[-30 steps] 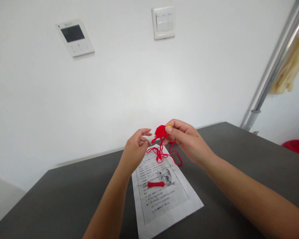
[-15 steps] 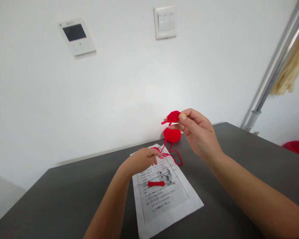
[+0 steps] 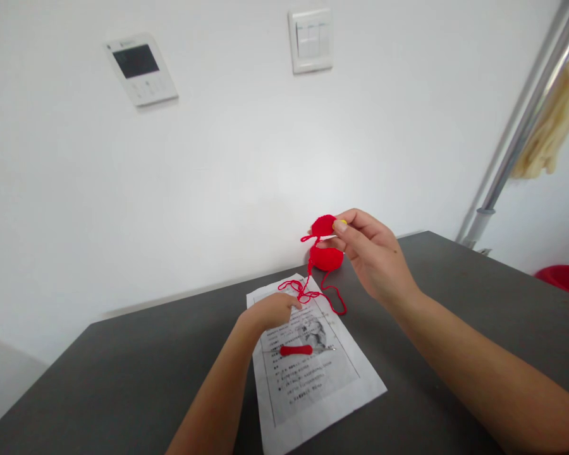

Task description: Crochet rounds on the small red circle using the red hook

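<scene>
My right hand (image 3: 372, 253) is raised, its thumb and fingers pinching a small red crocheted piece (image 3: 323, 225). A bit of yellow shows at the thumb tip; what it is I cannot make out. A short loop and a strand of red yarn hang from the piece. Behind and below it, against the wall, sits a red yarn ball (image 3: 327, 258). Loose red yarn (image 3: 308, 294) lies tangled on the printed sheet (image 3: 322, 398). My left hand (image 3: 270, 311) hovers low over the sheet's left side, fingers stretched toward the tangle, partly hidden. A red-handled crochet hook (image 3: 296, 350) lies across the sheet.
The dark grey tabletop (image 3: 161, 373) runs up to the white wall. A wall-mounted intercom panel (image 3: 142, 69) and a light switch (image 3: 312, 39) are above. At the right are a metal pole (image 3: 516, 139), a hanging cream cloth (image 3: 552, 120) and a red object (image 3: 564, 280).
My left hand has drawn slightly down, away from the yarn, uncovering more of the tangle. My right hand, still pinching the crocheted piece, has shifted slightly left in view.
</scene>
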Tool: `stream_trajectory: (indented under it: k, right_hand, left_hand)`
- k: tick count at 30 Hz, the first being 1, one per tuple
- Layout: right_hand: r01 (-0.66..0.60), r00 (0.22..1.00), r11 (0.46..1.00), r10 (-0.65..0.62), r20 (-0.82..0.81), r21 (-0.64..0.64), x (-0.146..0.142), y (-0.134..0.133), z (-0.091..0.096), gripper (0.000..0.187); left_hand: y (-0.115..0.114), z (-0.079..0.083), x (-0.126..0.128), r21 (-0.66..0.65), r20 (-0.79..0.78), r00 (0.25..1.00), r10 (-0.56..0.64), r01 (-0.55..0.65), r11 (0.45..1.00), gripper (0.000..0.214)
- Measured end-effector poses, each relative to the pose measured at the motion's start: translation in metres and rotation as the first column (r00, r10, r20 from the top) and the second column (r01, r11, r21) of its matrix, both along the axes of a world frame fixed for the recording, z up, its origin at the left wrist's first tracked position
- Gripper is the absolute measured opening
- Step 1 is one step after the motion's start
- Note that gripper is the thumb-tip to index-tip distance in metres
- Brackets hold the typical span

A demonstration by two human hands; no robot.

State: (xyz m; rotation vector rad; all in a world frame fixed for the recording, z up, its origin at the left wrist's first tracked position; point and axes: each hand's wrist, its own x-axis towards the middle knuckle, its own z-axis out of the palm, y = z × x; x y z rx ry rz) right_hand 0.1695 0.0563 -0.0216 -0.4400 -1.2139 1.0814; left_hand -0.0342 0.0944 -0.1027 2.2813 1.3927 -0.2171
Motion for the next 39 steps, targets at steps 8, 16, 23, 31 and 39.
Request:
stream_trajectory:
  k: [8,16,23,31,39]
  right_hand:
    - [-0.005,1.0,1.0,0.006,0.027,-0.023,0.0,-0.002,-0.002,0.019]
    - [0.002,0.999,1.0,0.0,0.045,-0.029,0.0,-0.002,-0.003,0.021]
    - [0.007,0.998,1.0,-0.006,0.056,-0.023,0.001,-0.002,-0.002,0.019]
    - [-0.053,0.967,0.999,0.052,0.25,-0.005,-0.001,-0.001,-0.002,0.028]
    - [0.127,0.971,0.988,-0.142,0.193,0.089,0.005,-0.004,0.002,0.029]
  left_hand:
    - [0.0,0.0,-0.001,-0.017,0.015,0.999,0.029,-0.029,0.999,0.034]
    - [-0.001,0.0,-0.001,-0.06,0.068,0.995,0.076,-0.072,0.996,0.034]
    - [-0.001,-0.002,-0.003,-0.052,0.153,0.98,0.126,-0.12,0.991,0.034]
    - [-0.001,0.029,-0.015,0.229,0.494,0.821,0.287,-0.441,0.868,0.029]
    - [-0.027,0.058,-0.002,0.345,0.804,0.584,0.114,-0.614,0.709,0.035]
